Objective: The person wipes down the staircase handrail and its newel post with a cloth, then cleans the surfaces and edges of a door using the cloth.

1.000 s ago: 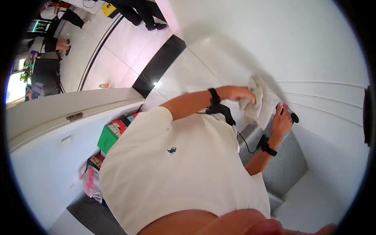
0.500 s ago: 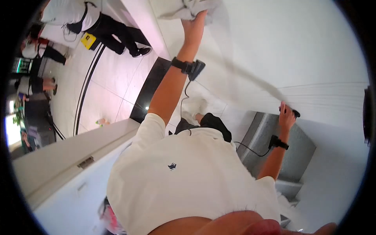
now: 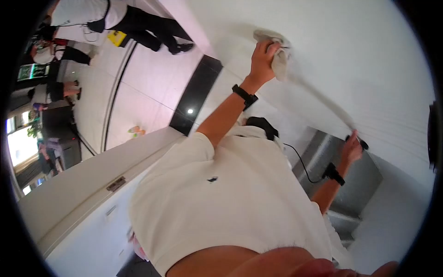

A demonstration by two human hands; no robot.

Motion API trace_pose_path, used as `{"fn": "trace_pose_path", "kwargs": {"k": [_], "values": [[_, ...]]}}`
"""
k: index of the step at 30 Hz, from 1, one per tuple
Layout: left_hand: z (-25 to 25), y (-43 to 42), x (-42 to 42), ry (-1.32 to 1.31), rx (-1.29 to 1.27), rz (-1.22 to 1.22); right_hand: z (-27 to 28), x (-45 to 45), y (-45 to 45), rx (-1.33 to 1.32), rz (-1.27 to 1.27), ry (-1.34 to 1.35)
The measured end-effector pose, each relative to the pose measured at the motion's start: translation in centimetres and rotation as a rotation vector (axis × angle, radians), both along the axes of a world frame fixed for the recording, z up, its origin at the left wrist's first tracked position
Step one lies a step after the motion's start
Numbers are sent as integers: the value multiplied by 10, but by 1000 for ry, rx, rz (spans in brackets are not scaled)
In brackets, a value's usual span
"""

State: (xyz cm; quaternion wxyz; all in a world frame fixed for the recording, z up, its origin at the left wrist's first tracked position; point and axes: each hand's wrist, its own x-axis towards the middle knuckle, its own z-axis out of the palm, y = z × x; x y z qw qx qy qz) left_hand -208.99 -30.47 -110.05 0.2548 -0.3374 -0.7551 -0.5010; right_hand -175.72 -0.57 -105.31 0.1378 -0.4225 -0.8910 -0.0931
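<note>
Cloth: a crumpled off-white fabric cloth (image 3: 281, 62), upper middle of the frame, against the broad, smooth white panel (image 3: 350, 55). My left hand (image 3: 264, 59) grips it, fingers curled over a bunched part while the rest hangs loose below; I judge the bunching keeps it from slipping as it bears on the surface.

My right hand (image 3: 352, 150), right of centre, is closed on a short black handle (image 3: 364, 145) at the panel's lower edge, probably to steady the panel against the left hand's push. The undersides of those fingers are hidden.

Both wrists wear black straps; a thin black cable (image 3: 304, 166) runs from the right one toward my waist, with slack, presumably to leave reach.

Farther out, upper left: a person in black trousers (image 3: 146, 27), near a yellow box (image 3: 116, 38).
</note>
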Motion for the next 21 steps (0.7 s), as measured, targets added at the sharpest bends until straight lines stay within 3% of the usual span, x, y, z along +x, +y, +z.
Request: {"fn": "trace_pose_path", "kwargs": {"k": [1, 2, 3, 4, 5, 6, 8, 10, 13, 15, 21], "values": [[-11, -9, -7, -227, 110, 23, 4, 1, 0, -32, -8, 31], [-41, -13, -27, -157, 330, 38, 4, -1, -2, -56, -23, 55], [-44, -30, -53, 105, -70, 61, -1, -4, -5, -67, -27, 53], [-66, -37, -67, -515, -78, 86, -1, -2, -5, -31, -60, 1], [-48, -51, -74, -682, -17, 45, 4, 0, -2, 16, -86, -57], [-65, -55, -92, -754, 136, 166, 7, -3, -3, -35, -114, -48], [-68, -77, -131, -863, 52, 419, -7, 5, 7, -3, -113, -67], [-33, -94, -149, -873, 327, 456, -1, -7, -3, 69, -49, 46], [-23, -125, -180, -786, 548, 411, -10, 4, 9, 85, -80, -86], [-28, -144, -205, -742, 639, 398, -44, 24, 38, 264, 9, -16], [-121, -139, -217, -869, 820, 293, -20, 2, -2, 143, -87, 100]]}}
